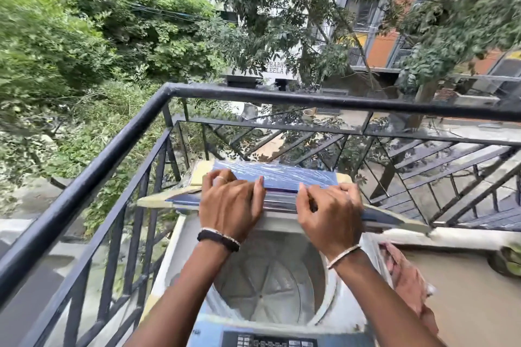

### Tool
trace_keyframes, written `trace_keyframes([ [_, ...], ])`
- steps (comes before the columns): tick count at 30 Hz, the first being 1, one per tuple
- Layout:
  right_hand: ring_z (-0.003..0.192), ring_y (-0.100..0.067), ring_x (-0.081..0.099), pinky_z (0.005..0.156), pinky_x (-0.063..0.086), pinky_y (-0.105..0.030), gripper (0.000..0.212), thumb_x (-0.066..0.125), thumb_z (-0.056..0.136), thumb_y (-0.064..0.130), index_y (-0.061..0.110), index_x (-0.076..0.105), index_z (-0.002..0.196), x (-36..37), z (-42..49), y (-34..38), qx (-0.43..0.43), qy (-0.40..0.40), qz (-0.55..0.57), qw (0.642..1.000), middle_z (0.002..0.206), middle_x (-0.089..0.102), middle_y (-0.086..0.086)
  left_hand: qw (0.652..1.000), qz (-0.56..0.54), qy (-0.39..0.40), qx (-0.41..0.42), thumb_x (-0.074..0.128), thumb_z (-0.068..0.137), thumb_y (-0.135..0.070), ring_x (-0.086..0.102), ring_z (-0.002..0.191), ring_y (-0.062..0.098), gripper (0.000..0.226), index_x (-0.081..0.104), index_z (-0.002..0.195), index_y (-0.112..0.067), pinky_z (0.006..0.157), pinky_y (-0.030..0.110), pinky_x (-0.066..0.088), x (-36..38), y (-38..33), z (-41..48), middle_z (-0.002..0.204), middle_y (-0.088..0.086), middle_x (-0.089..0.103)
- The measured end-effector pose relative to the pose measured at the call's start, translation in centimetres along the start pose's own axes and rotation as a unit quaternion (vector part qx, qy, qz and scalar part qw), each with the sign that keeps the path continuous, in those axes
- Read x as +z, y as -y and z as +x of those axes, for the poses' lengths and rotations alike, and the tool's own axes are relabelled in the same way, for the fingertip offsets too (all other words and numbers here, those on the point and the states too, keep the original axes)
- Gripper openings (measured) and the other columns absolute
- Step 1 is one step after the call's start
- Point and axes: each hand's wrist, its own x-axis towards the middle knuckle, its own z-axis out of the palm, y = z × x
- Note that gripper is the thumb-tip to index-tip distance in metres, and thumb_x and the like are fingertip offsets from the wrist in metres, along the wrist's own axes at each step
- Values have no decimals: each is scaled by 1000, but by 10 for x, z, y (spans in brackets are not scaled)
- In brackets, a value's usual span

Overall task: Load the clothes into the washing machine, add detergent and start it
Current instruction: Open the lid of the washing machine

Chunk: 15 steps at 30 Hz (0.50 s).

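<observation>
A white top-loading washing machine (180, 251) stands on a balcony below me, its round steel drum (267, 284) bare of clothes. Its blue lid (282, 176), folded and wrapped in plastic film, is raised at the far side of the opening. My left hand (231, 205) grips the lid's folded edge, fingers curled over the top. Beside it, my right hand (329, 211) holds the same edge the same way. The control panel (270, 342) shows at the bottom edge. A pink cloth (406, 279) lies right of the machine.
A black metal railing (93, 166) runs along the left and across the far side, close behind the lid. Right of the machine is a brown ledge (465, 296) with a round dark object (507, 260) on it. Trees and buildings lie beyond.
</observation>
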Motion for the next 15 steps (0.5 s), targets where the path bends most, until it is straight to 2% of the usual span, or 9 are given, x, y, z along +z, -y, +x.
trace_keyframes([
  [4, 49, -30, 56, 63, 46, -35, 39, 58, 91, 33, 17, 53, 55, 3, 50, -6, -37, -8, 4, 999, 49, 57, -4, 1000, -26, 6, 9, 42, 98, -40, 58, 67, 21, 50, 56, 55, -19, 66, 29, 35, 1, 4, 54, 61, -3, 68],
  [6, 54, -30, 58, 64, 46, -35, 42, 56, 90, 45, 18, 53, 58, 7, 74, -14, -50, 21, 9, 998, 52, 59, -3, 998, -61, 2, 27, 38, 100, -42, 59, 63, 20, 48, 50, 58, -22, 61, 26, 40, 5, 7, 79, 64, -4, 66],
  [9, 66, -28, 58, 66, 44, -36, 42, 52, 84, 60, 21, 56, 70, 19, 107, -30, -113, 82, 4, 990, 63, 60, -1, 996, -71, 7, 52, 31, 98, -56, 60, 62, 19, 54, 51, 62, -21, 48, 26, 27, 16, 15, 116, 64, -4, 62],
  [10, 71, -28, 58, 68, 42, -36, 42, 52, 83, 62, 21, 57, 73, 23, 117, -35, -138, 94, -1, 986, 67, 61, -2, 995, -75, 11, 63, 31, 96, -60, 59, 62, 19, 55, 52, 64, -21, 46, 26, 26, 21, 18, 126, 64, -5, 60],
  [12, 75, -27, 57, 69, 38, -36, 43, 50, 84, 62, 21, 58, 75, 33, 136, -42, -168, 96, -19, 981, 71, 62, -2, 991, -96, 13, 91, 35, 93, -63, 59, 64, 17, 53, 55, 69, -20, 46, 26, 34, 31, 26, 144, 67, -7, 59],
  [15, 79, -27, 55, 71, 34, -37, 46, 41, 89, 63, 22, 56, 77, 51, 157, -47, -153, 96, -44, 983, 74, 62, -1, 983, -105, 16, 149, 41, 89, -65, 59, 71, 19, 48, 61, 82, -22, 57, 28, 39, 45, 37, 164, 77, -2, 64],
])
